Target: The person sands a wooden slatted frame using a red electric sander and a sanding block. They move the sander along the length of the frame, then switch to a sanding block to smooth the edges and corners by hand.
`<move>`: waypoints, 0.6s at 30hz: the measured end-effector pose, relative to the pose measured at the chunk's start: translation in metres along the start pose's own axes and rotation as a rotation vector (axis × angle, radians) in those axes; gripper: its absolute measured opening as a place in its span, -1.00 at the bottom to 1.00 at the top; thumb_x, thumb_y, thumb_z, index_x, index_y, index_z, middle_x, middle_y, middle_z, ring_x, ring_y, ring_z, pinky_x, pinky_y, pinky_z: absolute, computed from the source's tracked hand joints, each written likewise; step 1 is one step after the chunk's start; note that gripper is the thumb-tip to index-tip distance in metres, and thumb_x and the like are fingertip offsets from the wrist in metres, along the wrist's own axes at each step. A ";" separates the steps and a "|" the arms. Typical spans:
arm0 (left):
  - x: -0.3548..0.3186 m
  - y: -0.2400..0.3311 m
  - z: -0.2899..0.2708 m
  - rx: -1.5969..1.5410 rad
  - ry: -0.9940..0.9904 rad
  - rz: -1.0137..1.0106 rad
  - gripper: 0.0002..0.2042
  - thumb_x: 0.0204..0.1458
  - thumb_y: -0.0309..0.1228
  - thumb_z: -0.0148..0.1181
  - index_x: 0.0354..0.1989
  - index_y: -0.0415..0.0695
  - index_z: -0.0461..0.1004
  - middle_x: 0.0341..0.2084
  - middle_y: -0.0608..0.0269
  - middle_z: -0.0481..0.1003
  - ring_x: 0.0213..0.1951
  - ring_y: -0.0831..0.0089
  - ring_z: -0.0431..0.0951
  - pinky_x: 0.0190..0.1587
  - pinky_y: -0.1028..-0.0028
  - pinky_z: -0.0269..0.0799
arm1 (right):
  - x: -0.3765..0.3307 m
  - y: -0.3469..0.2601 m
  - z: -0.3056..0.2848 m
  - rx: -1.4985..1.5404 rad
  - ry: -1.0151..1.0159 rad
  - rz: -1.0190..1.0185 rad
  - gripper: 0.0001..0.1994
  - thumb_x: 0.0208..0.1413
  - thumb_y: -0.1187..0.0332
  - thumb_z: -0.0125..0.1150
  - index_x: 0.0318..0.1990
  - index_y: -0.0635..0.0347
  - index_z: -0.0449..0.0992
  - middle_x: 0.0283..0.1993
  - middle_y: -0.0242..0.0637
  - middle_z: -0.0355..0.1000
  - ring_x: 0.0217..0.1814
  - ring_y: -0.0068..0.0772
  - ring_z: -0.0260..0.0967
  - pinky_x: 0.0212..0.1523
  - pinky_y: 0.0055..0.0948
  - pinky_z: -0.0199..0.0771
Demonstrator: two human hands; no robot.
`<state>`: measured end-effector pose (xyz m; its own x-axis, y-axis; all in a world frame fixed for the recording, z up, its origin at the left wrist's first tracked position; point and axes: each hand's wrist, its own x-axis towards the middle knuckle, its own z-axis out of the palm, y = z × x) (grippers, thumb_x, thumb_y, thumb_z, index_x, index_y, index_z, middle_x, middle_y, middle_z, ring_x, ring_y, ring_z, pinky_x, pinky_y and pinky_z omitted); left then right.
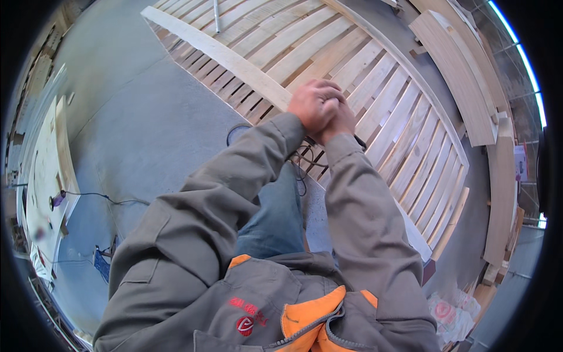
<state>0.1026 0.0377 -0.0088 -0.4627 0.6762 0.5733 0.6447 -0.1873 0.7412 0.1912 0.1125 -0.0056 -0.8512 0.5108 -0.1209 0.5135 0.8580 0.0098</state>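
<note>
My left hand (314,104) and my right hand (341,124) are pressed together with fingers curled, the left partly over the right. They are over the near edge of a large slatted wooden panel (316,58). Whatever they grip, if anything, is hidden beneath them. A small dark piece (360,141) shows beside my right wrist. Below the hands hangs a looped dark cable (306,157). A long pale board (234,61) runs along the panel's left side, ending close to my left hand.
A thin metal rod (216,16) lies on the far slats. Wooden boards (457,76) are stacked at the right. At the left, a purple tool with a cord (57,200) rests on a pale sheet (44,176). Plastic bags (453,314) lie at the lower right on the grey floor (146,117).
</note>
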 end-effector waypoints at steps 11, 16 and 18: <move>-0.049 0.093 0.080 0.011 -0.123 0.052 -0.74 0.01 -0.36 0.04 -0.27 -0.07 0.68 -0.05 0.10 0.63 0.01 0.06 0.56 0.20 0.13 0.42 | -0.117 0.076 0.014 -0.058 0.117 0.079 -0.51 0.09 0.12 0.33 0.18 0.04 0.56 0.32 -0.12 0.47 0.36 -0.19 0.44 0.28 -0.26 0.53; -0.068 0.131 0.133 -0.047 -0.162 0.071 -0.74 0.01 -0.36 0.06 -0.24 -0.06 0.68 -0.04 0.13 0.63 0.02 0.06 0.55 0.18 0.13 0.44 | -0.168 0.126 0.029 -0.063 0.094 0.172 -0.52 0.15 0.13 0.26 0.20 0.06 0.55 0.36 -0.11 0.43 0.42 -0.22 0.37 0.35 -0.31 0.45; -0.076 0.147 0.153 -0.061 -0.188 0.060 -0.74 0.02 -0.37 0.06 -0.23 -0.06 0.68 -0.01 0.14 0.61 0.03 0.06 0.54 0.17 0.14 0.45 | -0.184 0.153 0.048 -0.114 0.078 0.179 -0.55 0.19 0.15 0.20 0.21 0.06 0.54 0.36 -0.12 0.42 0.41 -0.21 0.38 0.33 -0.29 0.47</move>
<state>0.3258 0.0675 0.0034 -0.2987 0.7828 0.5459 0.6269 -0.2703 0.7307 0.4319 0.1472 -0.0292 -0.7557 0.6543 -0.0300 0.6453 0.7516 0.1367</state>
